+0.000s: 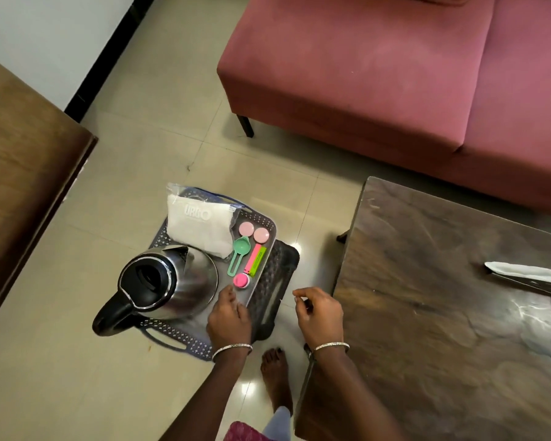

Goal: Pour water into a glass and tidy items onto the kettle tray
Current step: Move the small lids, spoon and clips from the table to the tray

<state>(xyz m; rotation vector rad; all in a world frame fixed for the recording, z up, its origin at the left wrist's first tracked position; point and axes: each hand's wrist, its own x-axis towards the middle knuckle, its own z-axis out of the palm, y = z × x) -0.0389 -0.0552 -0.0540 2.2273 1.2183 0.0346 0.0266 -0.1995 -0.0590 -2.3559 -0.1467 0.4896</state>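
A grey perforated tray (178, 337) sits on a dark stool (280, 281) on the floor. On it stand a steel kettle (169, 281) with a black lid and handle, a zip bag of white tissues (198, 226), two pink caps (253, 232), a green measuring spoon (238, 253), pink and green highlighters (255, 258) and a pink round item (241, 280). My left hand (229, 316) rests over the tray's near right part, fingers loosely curled, just below the pink round item. My right hand (320, 310) hovers right of the tray, fingers loosely curled, holding nothing visible. No glass is in view.
A dark wooden table (442, 329) stands at the right with a folded white cloth (528, 273) on it. A maroon sofa (379, 74) fills the far side. A brown wooden surface (23, 173) lies at the left. My bare foot (275, 377) stands on the tiled floor.
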